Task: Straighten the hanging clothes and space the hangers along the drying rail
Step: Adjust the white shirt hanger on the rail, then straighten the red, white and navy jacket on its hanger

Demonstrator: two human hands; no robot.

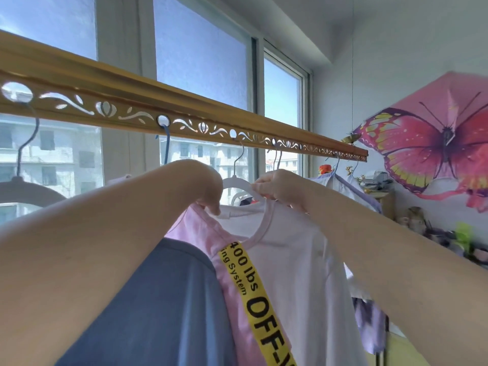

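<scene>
A gold drying rail (126, 101) with cut-out holes runs from the upper left down to the right. A white hanger (236, 182) hooks into one hole and carries a pale pink T-shirt (295, 260) with a yellow printed strap (260, 305). My left hand (203, 183) pinches the shirt's left shoulder at the neckline. My right hand (277, 187) grips the right side of the collar against the hanger arm. A blue garment (158, 307) hangs just left, on a blue hook (166, 143). A grey hanger (23, 186) sits at the far left.
Further right on the rail hang two lilac and white garments (340, 186) on thin hooks. A pink butterfly umbrella (433, 143) hangs open on the right wall above a cluttered shelf (433, 233). Large windows (200, 56) stand behind the rail.
</scene>
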